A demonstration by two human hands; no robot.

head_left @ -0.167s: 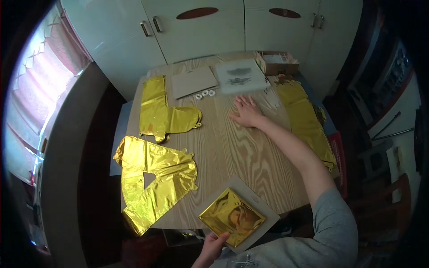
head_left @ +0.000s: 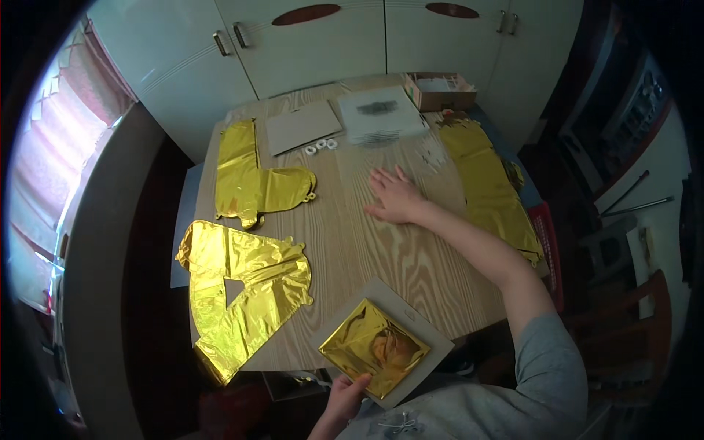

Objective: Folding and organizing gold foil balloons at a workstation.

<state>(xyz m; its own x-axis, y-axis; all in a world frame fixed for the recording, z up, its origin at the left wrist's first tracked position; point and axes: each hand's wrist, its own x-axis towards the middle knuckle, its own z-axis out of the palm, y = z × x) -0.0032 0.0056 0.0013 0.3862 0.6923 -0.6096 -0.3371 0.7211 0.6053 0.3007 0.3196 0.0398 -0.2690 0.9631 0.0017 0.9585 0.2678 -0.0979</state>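
Observation:
My left hand point(head_left: 346, 396) grips the lower corner of a grey cardboard sheet point(head_left: 433, 339) at the table's near edge, thumb on top. A folded gold foil balloon point(head_left: 375, 348) lies flat on that card. My right hand point(head_left: 396, 196) is stretched out palm down over the middle of the table, fingers spread. Under its fingertips there seems to be a clear plastic bag point(head_left: 375, 136) with dark print, partly over a pale stack of bags point(head_left: 389, 106). How far the clear film reaches under the hand is hard to see.
Flat gold foil balloons point(head_left: 253, 282) lie on the left, another point(head_left: 242, 176) beyond, more point(head_left: 488, 183) along the right edge. At the back are a grey card point(head_left: 304, 127), white ribbon rolls point(head_left: 321, 145) and an open cardboard box point(head_left: 442, 94). Cabinets point(head_left: 315, 51) stand behind.
My right hand has slid toward me, and the printed clear bag has shifted the same way off the stack. My left hand still holds the card and folded balloon. The view has shifted slightly.

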